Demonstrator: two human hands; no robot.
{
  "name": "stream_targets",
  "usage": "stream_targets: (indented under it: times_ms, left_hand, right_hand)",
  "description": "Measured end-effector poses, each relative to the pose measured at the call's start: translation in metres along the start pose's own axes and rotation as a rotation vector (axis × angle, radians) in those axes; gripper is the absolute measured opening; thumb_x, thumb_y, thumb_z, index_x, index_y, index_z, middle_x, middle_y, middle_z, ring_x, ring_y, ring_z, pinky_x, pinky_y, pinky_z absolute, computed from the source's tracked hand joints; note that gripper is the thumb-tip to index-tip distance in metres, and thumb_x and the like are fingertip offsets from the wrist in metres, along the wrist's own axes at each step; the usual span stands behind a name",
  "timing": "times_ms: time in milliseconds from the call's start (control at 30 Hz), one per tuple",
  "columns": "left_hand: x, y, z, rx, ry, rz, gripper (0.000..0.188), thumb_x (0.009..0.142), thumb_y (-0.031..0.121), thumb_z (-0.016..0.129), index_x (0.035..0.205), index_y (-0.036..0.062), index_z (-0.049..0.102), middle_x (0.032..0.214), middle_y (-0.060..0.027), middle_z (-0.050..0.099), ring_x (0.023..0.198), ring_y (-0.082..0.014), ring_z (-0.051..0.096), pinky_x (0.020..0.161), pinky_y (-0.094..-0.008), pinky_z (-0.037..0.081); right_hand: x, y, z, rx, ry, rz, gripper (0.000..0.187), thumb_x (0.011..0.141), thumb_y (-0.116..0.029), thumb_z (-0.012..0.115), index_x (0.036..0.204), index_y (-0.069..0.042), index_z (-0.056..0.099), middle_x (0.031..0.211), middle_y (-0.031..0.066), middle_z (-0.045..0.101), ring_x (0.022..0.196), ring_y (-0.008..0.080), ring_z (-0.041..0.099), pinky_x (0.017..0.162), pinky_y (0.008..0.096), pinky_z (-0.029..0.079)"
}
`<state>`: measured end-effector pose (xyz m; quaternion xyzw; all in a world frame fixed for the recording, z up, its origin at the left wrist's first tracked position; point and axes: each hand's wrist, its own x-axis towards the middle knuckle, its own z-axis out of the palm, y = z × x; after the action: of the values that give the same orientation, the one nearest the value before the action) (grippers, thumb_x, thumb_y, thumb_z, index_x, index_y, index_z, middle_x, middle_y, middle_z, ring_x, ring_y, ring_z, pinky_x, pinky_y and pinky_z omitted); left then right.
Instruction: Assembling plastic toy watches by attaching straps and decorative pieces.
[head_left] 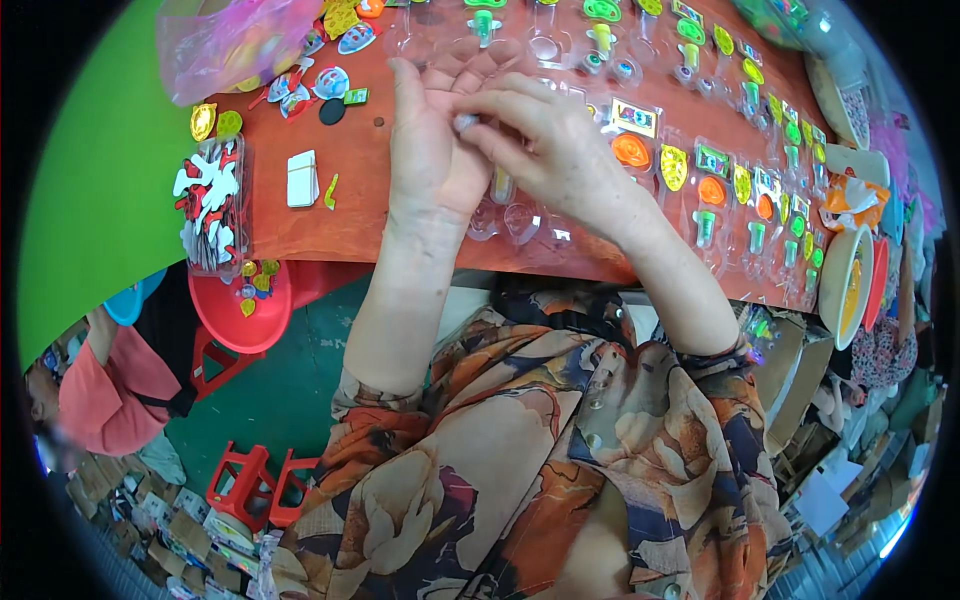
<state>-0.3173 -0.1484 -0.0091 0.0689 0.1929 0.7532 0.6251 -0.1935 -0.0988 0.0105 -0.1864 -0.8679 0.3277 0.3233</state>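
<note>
My left hand (436, 140) is turned palm up over the red-brown table, its fingers stretched out and apart. Across that palm reaches my right hand (535, 140), thumb and forefinger pinched on a small whitish thing (465, 122), too small to name. Beneath the hands lies a clear plastic tray (520, 222), partly hidden by them. Just right of my right hand, another clear tray holds an orange round toy (631, 150) and a small picture card (634, 118). A yellow shield-shaped piece (673, 167) lies beside these.
Rows of clear trays with small green, yellow and orange toys cover the table's right side. At left are a box of red-and-white cutouts (212, 205), white cards (302, 180) and a pink plastic bag (225, 50). A red basin (240, 310) sits below. Another person's pink sleeve (115, 385) shows at far left.
</note>
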Motion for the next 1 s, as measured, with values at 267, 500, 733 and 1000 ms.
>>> stream_targets:
  times_ms: [267, 500, 733, 1000]
  left_hand:
    - [-0.027, 0.005, -0.004, 0.352, 0.103, 0.002, 0.027, 0.101, 0.023, 0.059, 0.113, -0.0011, 0.063, 0.104, -0.0090, 0.067, 0.093, -0.0196, 0.065, 0.081, -0.0353, 0.055]
    - [-0.034, 0.000, -0.009, 0.523, 0.196, 0.084, 0.026, 0.093, 0.007, 0.068, 0.118, 0.0001, 0.065, 0.102, -0.0076, 0.069, 0.086, -0.0143, 0.066, 0.076, -0.0284, 0.056]
    - [-0.030, 0.001, -0.007, 0.847, 0.226, 0.244, 0.024, 0.091, 0.000, 0.068, 0.115, -0.0009, 0.068, 0.099, -0.0038, 0.068, 0.086, -0.0109, 0.066, 0.075, -0.0228, 0.055]
    - [-0.022, 0.000, -0.012, 1.309, 0.180, 0.418, 0.037, 0.080, -0.004, 0.071, 0.117, -0.0013, 0.063, 0.089, -0.0056, 0.063, 0.070, -0.0090, 0.059, 0.065, -0.0214, 0.052]
  right_hand:
    - [-0.005, 0.001, -0.009, 0.242, 0.035, 0.360, 0.022, 0.093, -0.012, 0.063, 0.110, 0.002, 0.067, 0.099, 0.0112, 0.068, 0.083, 0.0185, 0.068, 0.072, 0.0299, 0.054]
    - [-0.010, 0.010, -0.008, 0.625, 0.027, 0.552, 0.023, 0.099, -0.014, 0.059, 0.117, 0.000, 0.064, 0.090, 0.0036, 0.068, 0.075, 0.0075, 0.064, 0.064, 0.0234, 0.052]
    - [-0.003, 0.011, -0.016, 0.145, -0.043, 0.365, 0.018, 0.095, -0.012, 0.062, 0.108, 0.000, 0.066, 0.091, 0.0088, 0.069, 0.074, 0.0157, 0.067, 0.062, 0.0295, 0.052]
    - [0.002, 0.011, -0.012, -0.177, -0.060, 0.035, 0.011, 0.089, -0.007, 0.063, 0.097, 0.000, 0.063, 0.093, 0.0160, 0.063, 0.087, 0.0372, 0.065, 0.072, 0.0443, 0.053]
